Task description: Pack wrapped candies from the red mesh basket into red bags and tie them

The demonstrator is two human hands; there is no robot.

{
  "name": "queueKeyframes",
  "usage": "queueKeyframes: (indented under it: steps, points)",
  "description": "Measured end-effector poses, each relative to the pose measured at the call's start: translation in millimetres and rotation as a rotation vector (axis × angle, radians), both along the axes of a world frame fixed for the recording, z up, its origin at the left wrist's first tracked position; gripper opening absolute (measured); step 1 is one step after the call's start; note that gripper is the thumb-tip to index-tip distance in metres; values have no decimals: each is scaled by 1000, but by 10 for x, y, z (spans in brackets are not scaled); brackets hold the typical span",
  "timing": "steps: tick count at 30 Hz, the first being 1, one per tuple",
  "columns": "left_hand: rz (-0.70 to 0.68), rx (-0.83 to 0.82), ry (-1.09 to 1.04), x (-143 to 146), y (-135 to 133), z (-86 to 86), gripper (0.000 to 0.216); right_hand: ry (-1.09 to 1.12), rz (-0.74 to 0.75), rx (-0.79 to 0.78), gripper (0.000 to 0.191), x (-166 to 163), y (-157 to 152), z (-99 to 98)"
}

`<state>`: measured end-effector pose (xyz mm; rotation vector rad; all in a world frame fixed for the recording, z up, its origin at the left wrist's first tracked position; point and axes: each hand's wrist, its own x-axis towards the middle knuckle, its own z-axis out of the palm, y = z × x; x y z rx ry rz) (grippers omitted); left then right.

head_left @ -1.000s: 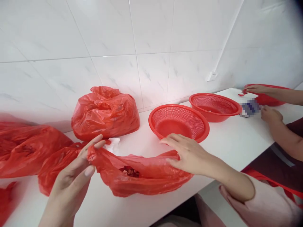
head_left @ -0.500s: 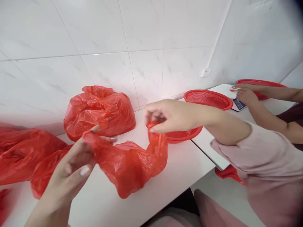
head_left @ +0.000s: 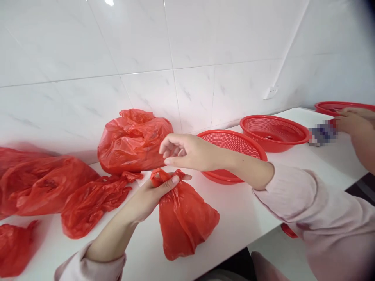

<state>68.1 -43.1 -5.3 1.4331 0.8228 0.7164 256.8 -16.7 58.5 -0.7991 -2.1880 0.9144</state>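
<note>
My left hand (head_left: 152,193) pinches the gathered neck of a small red plastic bag (head_left: 184,218), which hangs down onto the white counter (head_left: 243,210). Just above the bag's neck hovers my right hand (head_left: 184,150), fingers loosely curled and holding nothing, in front of a full red bag (head_left: 133,140) standing against the tiled wall. A red mesh basket (head_left: 234,142) sits right behind my right forearm.
Several more red bags (head_left: 43,183) lie at the left, one crumpled (head_left: 93,203) beside my left wrist. A second red basket (head_left: 274,130) and a third (head_left: 342,107) stand further right. Another person's hands (head_left: 351,121) work at the far right near a blurred small item (head_left: 322,132).
Both hands held the bag's mouth spread open; they then lifted it, and now my left hand alone grips the bunched neck while my right hand has let go.
</note>
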Motion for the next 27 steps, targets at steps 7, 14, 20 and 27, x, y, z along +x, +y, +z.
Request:
queueKeyframes:
  steps: [7, 14, 20, 27]
  points:
    - [168, -145, -38, -2, 57, -54, 44, 79, -125, -174, 50, 104, -271, -639]
    - [-36, -125, 35, -31, 190, -74, 39, -176, -312, -23, 54, 219, -212, -886]
    - [1, -44, 5, -45, 248, -90, 36, 97, -104, -16, 20, 177, -151, -621]
    - [-24, -65, -36, -46, 242, -85, 31, 75, -231, 112, 8, 12, -188, -610]
